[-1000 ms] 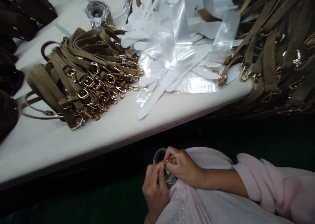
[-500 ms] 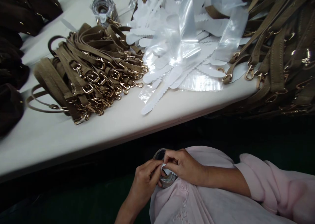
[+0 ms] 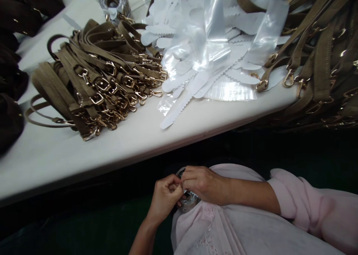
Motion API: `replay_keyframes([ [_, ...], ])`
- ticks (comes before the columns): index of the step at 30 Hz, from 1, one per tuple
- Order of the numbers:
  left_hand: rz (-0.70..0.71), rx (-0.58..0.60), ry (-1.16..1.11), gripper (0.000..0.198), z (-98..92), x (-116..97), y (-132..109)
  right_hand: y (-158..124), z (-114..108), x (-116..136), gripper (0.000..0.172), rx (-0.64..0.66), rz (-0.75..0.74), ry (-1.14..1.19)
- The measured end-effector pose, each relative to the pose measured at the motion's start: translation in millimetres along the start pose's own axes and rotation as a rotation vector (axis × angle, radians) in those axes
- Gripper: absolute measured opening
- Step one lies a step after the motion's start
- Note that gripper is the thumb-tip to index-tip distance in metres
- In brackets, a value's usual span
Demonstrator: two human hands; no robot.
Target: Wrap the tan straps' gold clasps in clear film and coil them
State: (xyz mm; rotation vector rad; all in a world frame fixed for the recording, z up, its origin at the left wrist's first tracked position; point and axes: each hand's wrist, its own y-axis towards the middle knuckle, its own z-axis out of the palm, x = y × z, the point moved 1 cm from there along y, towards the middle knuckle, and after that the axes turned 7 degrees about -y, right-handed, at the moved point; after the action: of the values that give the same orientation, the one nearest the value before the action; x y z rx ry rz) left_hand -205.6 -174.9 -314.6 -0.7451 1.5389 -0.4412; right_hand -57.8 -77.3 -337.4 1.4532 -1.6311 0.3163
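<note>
Low in front of my lap, a coil wrapped in clear plastic (image 3: 190, 203) rests against the pink clothing, largely covered by my hands. My left hand (image 3: 165, 196) is closed at the coil's near-left side, thumb and forefinger pinched together and other fingertips reaching into the ring. From the right, my right hand (image 3: 205, 183) is closed over the coil's top, its fingertips meeting those of the left. Between them a small white slip (image 3: 185, 191) shows; its exact hold is hidden by the fingers.
On the white table (image 3: 120, 156) lie a pile of brown straps with gold buckles (image 3: 97, 75), another plastic-wrapped coil (image 3: 114, 3), and white serrated-edged strips with clear bags (image 3: 204, 57). More brown straps (image 3: 321, 68) hang over the right edge. Dark bags (image 3: 11, 120) lie far left.
My right hand has turned over and closed further across the coil, covering more of it and of the white slip. My left hand's fingers have curled in more. The view has shifted slightly.
</note>
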Motion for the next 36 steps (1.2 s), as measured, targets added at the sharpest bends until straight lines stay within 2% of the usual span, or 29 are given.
replay_keyframes([
  [6,0.062,-0.068,0.021,0.012,5.5,4,-7,-3,-6,-4,0.019,0.038,0.228,0.161],
  [9,0.038,-0.074,-0.020,0.013,7.8,4,-6,-3,-19,0,0.022,0.098,0.158,0.195],
  [12,0.023,-0.139,-0.046,0.013,6.9,4,-1,-6,-34,7,0.020,0.167,0.043,0.235],
  [16,0.020,-0.220,-0.047,0.017,4.8,5,2,-13,-44,11,0.022,0.158,-0.006,0.255],
  [18,0.019,-0.191,-0.051,0.020,4.5,4,1,-17,-42,11,0.023,0.158,-0.002,0.269],
  [23,0.076,0.048,0.063,0.022,7.0,-6,-9,-24,-32,10,0.021,0.140,0.072,0.245],
  [27,0.058,0.005,0.037,0.028,11.6,-10,-15,-27,-27,11,0.022,0.088,0.071,0.180],
  [33,0.112,0.108,0.127,0.029,14.8,-20,-24,-30,-29,10,0.020,0.045,0.067,0.174],
  [36,0.105,0.064,0.132,0.026,14.1,-22,-29,-29,-29,11,0.020,0.029,0.076,0.170],
])
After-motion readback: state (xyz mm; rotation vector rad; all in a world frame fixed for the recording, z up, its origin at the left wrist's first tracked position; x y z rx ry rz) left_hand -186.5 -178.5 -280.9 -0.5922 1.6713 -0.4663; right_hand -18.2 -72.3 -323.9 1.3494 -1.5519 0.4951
